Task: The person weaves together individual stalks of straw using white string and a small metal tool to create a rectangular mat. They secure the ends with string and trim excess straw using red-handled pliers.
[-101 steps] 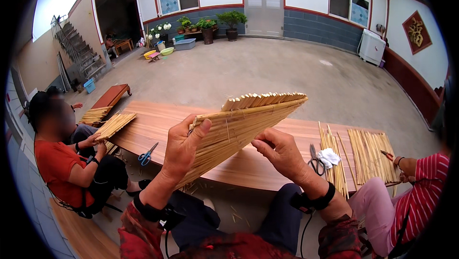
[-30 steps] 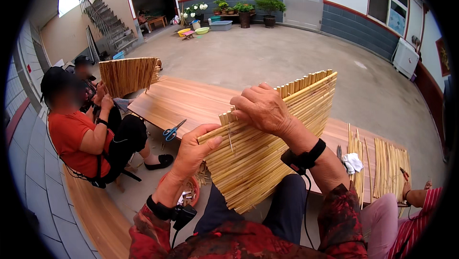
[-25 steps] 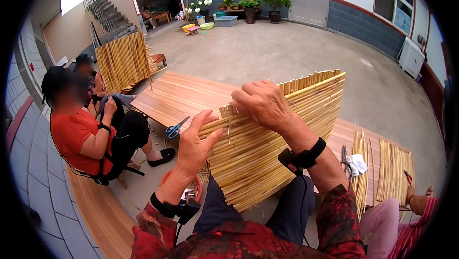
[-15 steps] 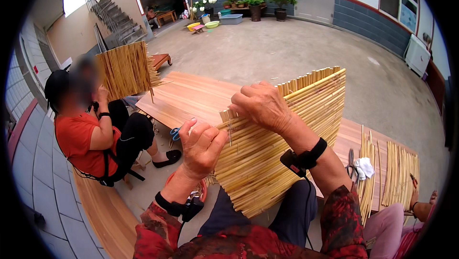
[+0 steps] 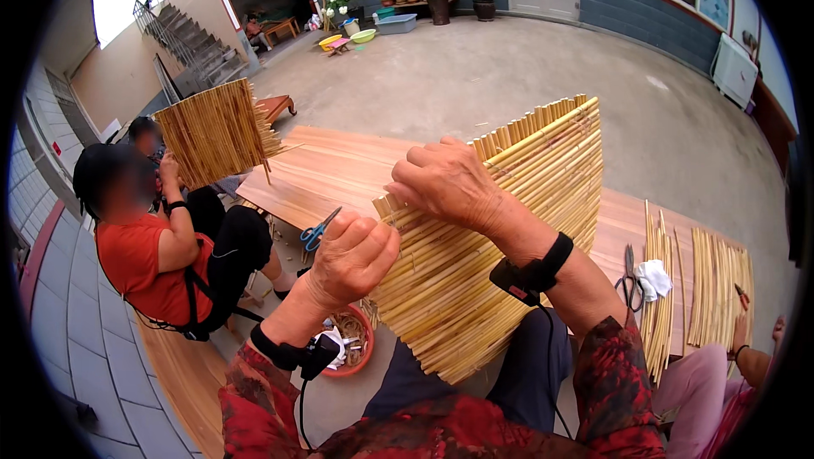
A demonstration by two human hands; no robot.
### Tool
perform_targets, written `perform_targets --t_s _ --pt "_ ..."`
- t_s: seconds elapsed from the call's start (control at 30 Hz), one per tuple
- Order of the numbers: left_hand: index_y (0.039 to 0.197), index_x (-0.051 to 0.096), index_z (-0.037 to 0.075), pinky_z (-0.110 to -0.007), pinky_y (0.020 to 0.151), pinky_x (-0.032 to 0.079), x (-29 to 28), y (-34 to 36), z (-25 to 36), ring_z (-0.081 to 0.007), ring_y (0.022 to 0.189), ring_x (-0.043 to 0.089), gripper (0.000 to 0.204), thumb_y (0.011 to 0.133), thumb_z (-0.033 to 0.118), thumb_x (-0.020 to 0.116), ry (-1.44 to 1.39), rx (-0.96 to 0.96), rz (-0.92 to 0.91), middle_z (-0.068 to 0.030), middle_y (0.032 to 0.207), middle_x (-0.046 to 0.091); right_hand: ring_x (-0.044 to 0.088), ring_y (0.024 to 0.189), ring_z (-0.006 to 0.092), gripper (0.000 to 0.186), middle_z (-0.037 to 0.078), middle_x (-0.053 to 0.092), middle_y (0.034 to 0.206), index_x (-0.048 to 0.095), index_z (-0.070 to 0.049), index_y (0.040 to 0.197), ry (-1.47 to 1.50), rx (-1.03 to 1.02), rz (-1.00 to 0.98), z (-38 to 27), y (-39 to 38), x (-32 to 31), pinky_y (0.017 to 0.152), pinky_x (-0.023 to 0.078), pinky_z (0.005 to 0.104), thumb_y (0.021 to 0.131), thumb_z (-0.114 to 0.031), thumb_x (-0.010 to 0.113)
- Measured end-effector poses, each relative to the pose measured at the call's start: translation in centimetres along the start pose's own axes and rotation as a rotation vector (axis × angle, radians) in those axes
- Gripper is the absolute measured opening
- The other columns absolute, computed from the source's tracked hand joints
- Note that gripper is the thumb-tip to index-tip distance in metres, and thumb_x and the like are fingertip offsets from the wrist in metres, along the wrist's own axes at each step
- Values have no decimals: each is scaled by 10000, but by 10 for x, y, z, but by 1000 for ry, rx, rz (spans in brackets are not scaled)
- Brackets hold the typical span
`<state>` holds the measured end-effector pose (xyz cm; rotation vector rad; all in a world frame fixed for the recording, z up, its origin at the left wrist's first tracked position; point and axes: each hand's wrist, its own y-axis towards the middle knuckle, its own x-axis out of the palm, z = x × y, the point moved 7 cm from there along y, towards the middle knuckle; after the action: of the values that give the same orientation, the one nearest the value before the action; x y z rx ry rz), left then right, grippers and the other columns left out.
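A mat of yellow reed stalks (image 5: 492, 264) stands tilted over my lap, its stalks lashed side by side and their cut ends along the upper edge. My right hand (image 5: 449, 183) is closed over that upper edge near its left end, gripping the mat. Just beside the mat's left corner, my left hand (image 5: 356, 255) is curled into a fist. Whatever it may hold is hidden by the fingers. Blue-handled scissors (image 5: 314, 237) lie on the table edge behind my left hand.
Beyond the mat runs a wooden table (image 5: 339, 158). To the right lie dark scissors (image 5: 629, 283), a white cloth (image 5: 653, 279), loose reeds (image 5: 658, 328) and another mat (image 5: 716, 281). A red basin (image 5: 370, 347) stands below my left wrist. A co-worker (image 5: 148, 260) at left holds a mat (image 5: 212, 133).
My left hand's raised thumb has folded down into the fist. The view has shifted slightly, showing more of the basin and the blue-handled scissors. My right hand keeps its grip on the mat.
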<state>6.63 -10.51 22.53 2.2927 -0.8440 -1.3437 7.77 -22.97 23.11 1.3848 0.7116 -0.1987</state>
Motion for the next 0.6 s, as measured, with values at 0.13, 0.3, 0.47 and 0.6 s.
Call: perform_targets --t_s 0.13,0.3,0.47,0.6 --pt "788 565 1 -294 621 411 -10 6 12 -184 679 495 227 591 112 545 -51 138 -12 -58 743 500 507 600 206 181 35 471 619 518 -116 682 34 -1 31 -8 -4 -8 575 381 319 749 -261 604" --pt "770 566 2 -278 569 400 -26 1 19 -166 625 482 210 582 97 569 -121 231 -154 -53 695 481 494 594 201 183 24 462 617 517 -129 684 58 -56 20 -19 1 20 580 379 318 763 -277 590" --pt "820 555 5 -276 610 418 -83 3 -14 -168 633 484 75 760 41 527 -136 -59 -28 -50 702 495 520 621 188 229 24 476 625 522 -136 680 -3 -65 6 -8 1 31 577 393 319 796 -331 550" --pt "966 520 -9 -238 714 415 -97 -101 -64 -109 750 501 131 851 52 502 -720 -941 566 -66 850 542 542 643 230 255 48 520 640 542 -116 696 49 2 -17 1 6 46 647 391 348 805 -347 539"
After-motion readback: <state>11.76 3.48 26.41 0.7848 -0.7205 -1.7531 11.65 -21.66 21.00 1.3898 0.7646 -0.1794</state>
